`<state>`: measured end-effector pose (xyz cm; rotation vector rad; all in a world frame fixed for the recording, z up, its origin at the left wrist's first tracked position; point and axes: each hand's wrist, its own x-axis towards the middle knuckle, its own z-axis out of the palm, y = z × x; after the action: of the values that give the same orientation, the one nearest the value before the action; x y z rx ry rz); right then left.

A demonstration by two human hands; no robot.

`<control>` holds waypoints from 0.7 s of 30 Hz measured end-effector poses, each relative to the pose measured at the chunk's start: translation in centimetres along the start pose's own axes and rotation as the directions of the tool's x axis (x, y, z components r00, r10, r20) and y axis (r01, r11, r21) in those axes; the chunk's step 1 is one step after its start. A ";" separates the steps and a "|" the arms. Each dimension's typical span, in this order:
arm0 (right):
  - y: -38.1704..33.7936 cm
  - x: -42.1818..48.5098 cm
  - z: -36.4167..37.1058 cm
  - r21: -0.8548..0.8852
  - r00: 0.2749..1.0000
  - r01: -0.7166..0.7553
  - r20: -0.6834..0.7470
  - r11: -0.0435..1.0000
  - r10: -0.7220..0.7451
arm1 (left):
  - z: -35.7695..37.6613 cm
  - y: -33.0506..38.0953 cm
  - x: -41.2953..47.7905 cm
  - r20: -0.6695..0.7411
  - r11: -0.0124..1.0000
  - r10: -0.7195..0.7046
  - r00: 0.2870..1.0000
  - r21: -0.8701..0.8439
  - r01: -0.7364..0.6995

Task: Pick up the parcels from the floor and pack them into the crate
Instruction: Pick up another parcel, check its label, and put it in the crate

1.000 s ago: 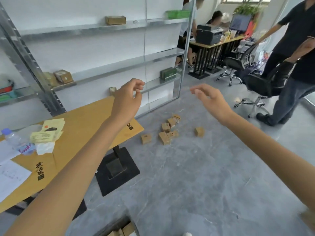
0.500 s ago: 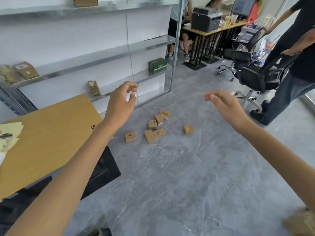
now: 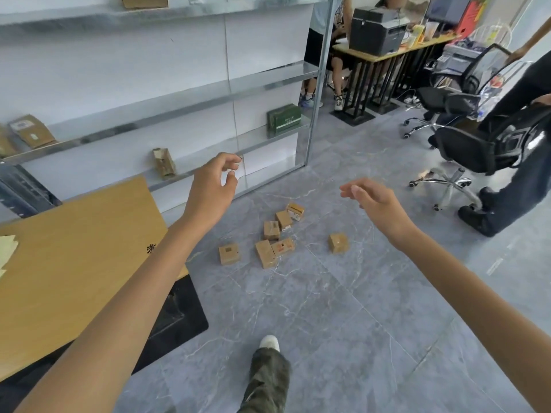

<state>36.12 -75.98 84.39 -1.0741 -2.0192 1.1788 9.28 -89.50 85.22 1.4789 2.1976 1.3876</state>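
On the grey floor (image 3: pixel 343 308) ahead of us lie the parcels (image 3: pixel 271 230), seven small cardboard boxes. Five are clustered close together, one (image 3: pixel 229 254) sits apart to the left and one (image 3: pixel 338 242) apart to the right. None has been lifted.

Our left hand (image 3: pixel 213 186) hangs in the air above and to the left of the cluster, fingers loosely curled and holding nothing. Our right hand (image 3: pixel 375 201) is raised to the right of it, fingers relaxed and pointing left, also holding nothing. Neither touches a parcel. Both keep much the same raised pose as a second ago.

Since then the view has swung forward and down. The parcels sit nearer the middle of it, and the wooden table (image 3: pixel 74 248) on the left shows less of its top. Our foot, in a white shoe (image 3: pixel 269 342) under an olive trouser leg (image 3: pixel 268 380), now shows at the near edge, stepping toward the boxes.

Far left stands the metal shelf rack (image 3: pixel 179 105) with a green box (image 3: pixel 283 118) on a low shelf. At far right, a black office chair (image 3: pixel 477 144) stands beside a bystander's leg (image 3: pixel 521 180).
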 end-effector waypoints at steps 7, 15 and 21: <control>2.3 12.0 3.8 -0.050 0.992 -0.093 0.084 0.994 0.097 | 2.1 -6.7 8.8 0.006 0.995 -0.095 0.995 0.020 0.095; 6.1 24.4 7.6 -0.067 0.971 -0.178 0.151 0.982 0.186 | 6.2 -12.8 18.8 0.062 0.984 -0.177 0.982 0.050 0.174; 12.4 33.1 10.6 -0.031 0.923 -0.315 0.223 0.949 0.314 | 12.9 -19.0 25.0 0.123 0.954 -0.299 0.946 0.053 0.295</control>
<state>15.09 -48.85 70.88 -1.3529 -2.0591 1.5295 -8.38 -63.55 72.35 1.1491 2.2560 1.1298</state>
